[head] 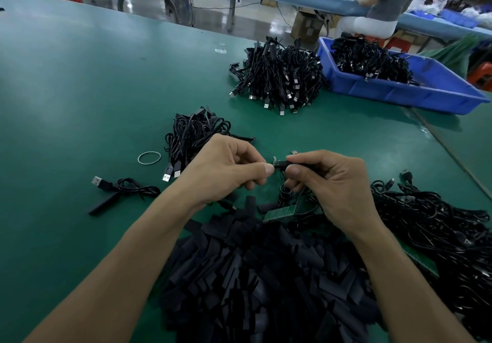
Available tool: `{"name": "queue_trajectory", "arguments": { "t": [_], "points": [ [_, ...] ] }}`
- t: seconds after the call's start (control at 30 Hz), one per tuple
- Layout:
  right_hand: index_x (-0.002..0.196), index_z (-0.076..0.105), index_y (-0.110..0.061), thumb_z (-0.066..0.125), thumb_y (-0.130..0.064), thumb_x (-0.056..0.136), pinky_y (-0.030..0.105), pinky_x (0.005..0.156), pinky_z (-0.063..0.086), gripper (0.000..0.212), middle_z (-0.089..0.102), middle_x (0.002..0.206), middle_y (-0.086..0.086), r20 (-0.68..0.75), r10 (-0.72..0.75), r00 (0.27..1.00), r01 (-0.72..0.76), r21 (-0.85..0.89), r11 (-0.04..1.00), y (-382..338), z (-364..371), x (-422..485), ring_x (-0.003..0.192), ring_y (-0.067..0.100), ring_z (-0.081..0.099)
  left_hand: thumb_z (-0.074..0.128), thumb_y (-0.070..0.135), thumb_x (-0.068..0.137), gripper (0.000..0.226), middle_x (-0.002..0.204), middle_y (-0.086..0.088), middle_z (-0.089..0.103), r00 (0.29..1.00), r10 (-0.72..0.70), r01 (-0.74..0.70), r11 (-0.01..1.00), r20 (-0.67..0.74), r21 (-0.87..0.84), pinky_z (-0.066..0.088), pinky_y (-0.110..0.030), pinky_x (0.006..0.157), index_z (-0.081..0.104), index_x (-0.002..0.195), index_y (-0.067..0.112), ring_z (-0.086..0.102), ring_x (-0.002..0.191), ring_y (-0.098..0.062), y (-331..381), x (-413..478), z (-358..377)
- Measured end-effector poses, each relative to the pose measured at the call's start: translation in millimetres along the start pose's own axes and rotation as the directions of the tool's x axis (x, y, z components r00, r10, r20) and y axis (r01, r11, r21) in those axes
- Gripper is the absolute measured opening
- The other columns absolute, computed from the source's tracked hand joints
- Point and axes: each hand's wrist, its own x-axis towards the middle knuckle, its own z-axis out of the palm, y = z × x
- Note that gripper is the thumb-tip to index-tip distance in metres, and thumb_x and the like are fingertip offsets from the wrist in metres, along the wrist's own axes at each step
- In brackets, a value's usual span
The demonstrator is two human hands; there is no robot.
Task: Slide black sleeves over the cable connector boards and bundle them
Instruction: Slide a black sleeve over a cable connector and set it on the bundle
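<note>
My right hand (330,183) pinches a black sleeve (284,164) with a small connector board tip poking out of its left end. My left hand (229,168) has thumb and fingers curled at that tip; what it pinches is too small to make out. The cable hangs down beneath my hands. A large heap of loose black sleeves (261,270) lies just below. A green connector board strip (279,212) rests on the heap's top edge. Unsleeved cables (436,225) pile up at the right.
A rubber band (149,158) lies left of a small cable bundle (194,135). One sleeved cable (119,191) sits alone at the left. A bigger cable pile (277,76) and a blue bin (426,89) holding cables stand further back. A person sits at another bench behind.
</note>
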Motion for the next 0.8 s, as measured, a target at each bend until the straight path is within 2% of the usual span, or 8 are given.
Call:
{"name": "queue_trajectory", "arguments": {
  "t": [0.2,0.4,0.63,0.8],
  "points": [
    [0.094,0.074,-0.018,0.074,-0.016,0.080,0.020,0.062,0.056,0.014,0.075,0.075,0.002,-0.013,0.001,1.000,-0.001,0.029,1.000,1.3,1.0,-2.9,0.063,0.016,0.072,0.080,0.020,0.085,0.015,0.067,-0.001,0.074,1.000,0.014,-0.014,1.000,-0.003,0.024,0.051,-0.019,0.056,0.074,0.077,0.009,0.063,0.055,-0.006,-0.9,-0.8,2.0],
    [0.098,0.074,-0.020,0.075,-0.020,0.080,0.020,0.064,0.056,0.019,0.076,0.080,-0.003,0.031,0.006,1.000,-0.005,-0.017,1.000,0.3,2.1,-1.7,0.066,0.014,0.072,0.078,0.020,0.086,0.014,0.068,-0.001,0.075,1.000,0.013,-0.014,0.999,0.023,0.033,0.051,-0.016,0.055,0.074,0.079,0.010,0.065,0.055,-0.005,-1.0,-1.7,5.3],
    [0.095,0.074,-0.026,0.076,-0.013,0.084,0.020,0.062,0.054,0.017,0.075,0.076,-0.003,-0.077,0.025,0.997,-0.028,-0.037,0.999,5.0,9.9,-1.7,0.063,0.014,0.069,0.072,0.014,0.092,0.010,0.073,0.000,0.077,1.000,0.018,-0.019,0.996,0.019,0.092,0.048,-0.016,0.055,0.074,0.082,0.012,0.069,0.060,-0.007,0.9,-1.5,7.4],
    [0.092,0.074,-0.023,0.075,-0.022,0.078,0.018,0.058,0.053,0.014,0.075,0.078,-0.002,-0.018,0.061,0.998,-0.061,-0.005,0.998,-3.2,4.0,-0.7,0.062,0.012,0.069,0.072,0.014,0.092,0.011,0.073,0.002,0.077,0.999,0.040,-0.043,0.994,0.037,0.100,0.045,-0.011,0.054,0.074,0.082,0.015,0.070,0.061,-0.007,1.1,-2.8,9.0]
  ]
}}
